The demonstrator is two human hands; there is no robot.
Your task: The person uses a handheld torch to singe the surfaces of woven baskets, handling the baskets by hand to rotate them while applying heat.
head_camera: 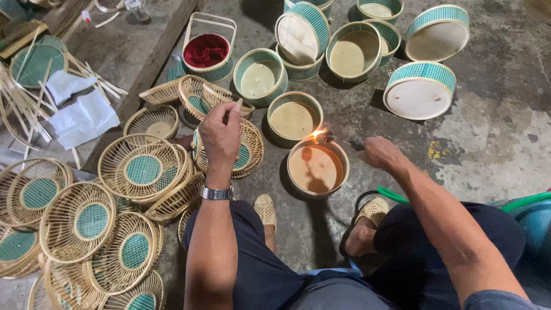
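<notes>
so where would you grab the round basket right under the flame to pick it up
Grip the round basket by its green woven rim on the near side, towards the knees, pinching the wall from above. It stands upright and open, so the rim is exposed there. The far rim sits under the flame held by the right hand, so probably avoid that side.

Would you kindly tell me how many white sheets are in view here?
2. Both lie at the left among loose bamboo strips: the smaller sheet farther back, the larger sheet just nearer. More may be hidden under the baskets.
</notes>
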